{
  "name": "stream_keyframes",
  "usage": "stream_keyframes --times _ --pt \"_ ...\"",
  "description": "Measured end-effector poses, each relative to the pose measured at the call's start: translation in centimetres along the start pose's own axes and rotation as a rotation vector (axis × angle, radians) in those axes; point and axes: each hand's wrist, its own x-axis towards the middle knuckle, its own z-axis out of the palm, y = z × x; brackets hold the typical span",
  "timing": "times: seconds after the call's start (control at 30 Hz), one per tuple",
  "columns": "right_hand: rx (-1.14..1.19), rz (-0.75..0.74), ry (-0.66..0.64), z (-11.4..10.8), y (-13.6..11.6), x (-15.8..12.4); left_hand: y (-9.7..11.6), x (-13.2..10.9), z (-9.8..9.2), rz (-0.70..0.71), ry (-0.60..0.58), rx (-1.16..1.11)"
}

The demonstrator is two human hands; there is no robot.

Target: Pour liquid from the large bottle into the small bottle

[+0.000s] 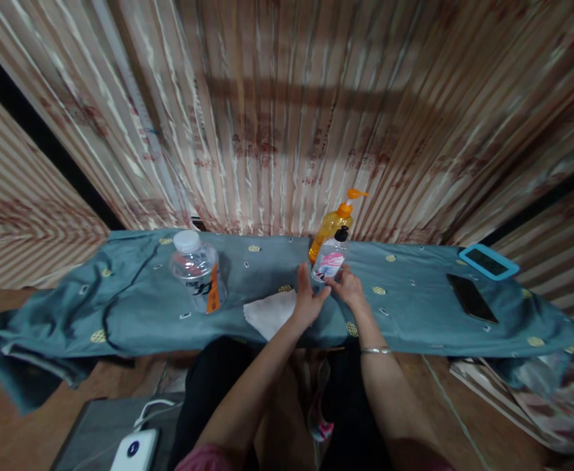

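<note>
A clear pump bottle (330, 260) with a black pump head and a pink-and-white label stands near the middle of the cloth-covered surface. My right hand (349, 288) is at its lower right side, thumb in front and fingers curled against it. On the other side, my left hand (309, 297) is open, thumb and fingers spread close to the bottle's base. Just behind stands a yellow pump bottle (322, 234) with an orange pump, partly hidden by the clear one. A white cloth (269, 314) lies under and left of my left wrist.
A large clear plastic bottle (199, 278) with a white cap stands to the left. On the right lie a dark phone (472, 298) and a blue-framed device (489, 261). Striped curtains (267, 131) hang behind the teal cloth (139, 320). A white power bank (135, 451) with a cable sits lower left.
</note>
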Motion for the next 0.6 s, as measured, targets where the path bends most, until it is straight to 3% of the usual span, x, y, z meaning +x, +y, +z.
stream_keyframes --times 0.17,0.4,0.5,0.6 --pt "-0.059 -0.011 -0.031 1.1 -0.2 -2.3 2.7 -3.9 -5.3 0.025 0.161 0.005" --pt "0.017 -0.201 -0.065 3.1 -2.3 -5.1 4.8 -10.3 -15.1 0.137 0.496 0.139" --pt "0.076 -0.284 -0.097 4.4 -4.5 -6.1 5.5 -10.5 -18.8 0.167 0.697 0.27" --pt "0.118 -0.33 -0.152 5.6 -6.6 -7.0 6.2 -8.6 -20.8 0.139 0.799 0.319"
